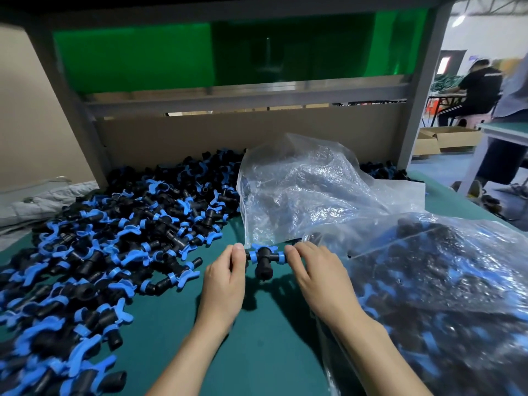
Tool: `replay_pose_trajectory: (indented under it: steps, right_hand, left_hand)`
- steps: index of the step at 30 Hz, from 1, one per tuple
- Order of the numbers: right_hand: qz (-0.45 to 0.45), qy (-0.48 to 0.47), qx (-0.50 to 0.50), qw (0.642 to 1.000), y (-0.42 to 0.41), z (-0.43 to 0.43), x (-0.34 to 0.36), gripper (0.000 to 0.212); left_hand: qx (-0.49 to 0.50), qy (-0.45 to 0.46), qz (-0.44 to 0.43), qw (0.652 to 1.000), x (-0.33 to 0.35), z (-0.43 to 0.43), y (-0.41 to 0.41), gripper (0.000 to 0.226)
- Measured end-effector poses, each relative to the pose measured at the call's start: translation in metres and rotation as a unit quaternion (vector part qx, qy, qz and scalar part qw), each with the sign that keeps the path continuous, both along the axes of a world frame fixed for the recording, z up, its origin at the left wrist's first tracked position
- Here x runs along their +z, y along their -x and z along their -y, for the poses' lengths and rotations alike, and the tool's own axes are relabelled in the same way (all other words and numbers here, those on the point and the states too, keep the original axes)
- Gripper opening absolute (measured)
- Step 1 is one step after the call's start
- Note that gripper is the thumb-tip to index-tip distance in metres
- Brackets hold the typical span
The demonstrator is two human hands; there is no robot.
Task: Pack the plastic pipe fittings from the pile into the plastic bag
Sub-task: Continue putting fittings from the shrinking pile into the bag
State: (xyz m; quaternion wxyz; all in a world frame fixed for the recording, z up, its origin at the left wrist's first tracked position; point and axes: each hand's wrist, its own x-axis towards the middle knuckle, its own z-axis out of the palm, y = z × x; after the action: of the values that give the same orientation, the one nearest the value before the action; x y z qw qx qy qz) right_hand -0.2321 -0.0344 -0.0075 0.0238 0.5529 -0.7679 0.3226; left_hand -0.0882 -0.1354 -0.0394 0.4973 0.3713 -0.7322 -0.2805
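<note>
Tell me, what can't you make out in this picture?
Head view only:
- Both ends of the fitting: covered by fingertips of the left hand and right hand.
- The pile: cut off left and below, partly behind the crumpled bag.
- The filled bag: cut off right; glare blurs contents.

I can read no text, label, brand or number anywhere before me. Far off to my right, the reddish panel and the pale marking across a seated person's dark shirt are too blurred to make out.
</note>
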Motion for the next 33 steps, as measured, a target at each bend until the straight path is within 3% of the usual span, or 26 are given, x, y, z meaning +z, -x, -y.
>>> replay_pose_trajectory:
  steps: [8,17,28,31,33]
  right_hand:
    - [-0.026,-0.028,-0.016,0.999,0.003,0.002,-0.006,0.035]
    - [0.023,-0.014,-0.012,1.000,0.002,0.002,-0.005,0.031]
    - [0.034,-0.006,-0.024,0.999,0.001,0.001,-0.001,0.052]
    - [0.034,0.001,-0.022,0.999,0.001,0.002,-0.001,0.047]
    - [0.050,0.004,-0.025,0.998,0.002,0.003,-0.002,0.039]
  left_hand:
    - [-0.001,-0.030,0.025,0.999,-0.004,0.006,0.001,0.073]
    - [-0.003,-0.052,0.035,0.998,-0.003,0.004,0.000,0.079]
    - [-0.003,-0.061,0.050,0.997,-0.009,0.007,-0.001,0.078]
    - [-0.007,-0.025,0.063,0.998,-0.005,0.001,-0.002,0.080]
    - [0.002,0.086,0.084,0.993,0.002,-0.007,-0.003,0.067]
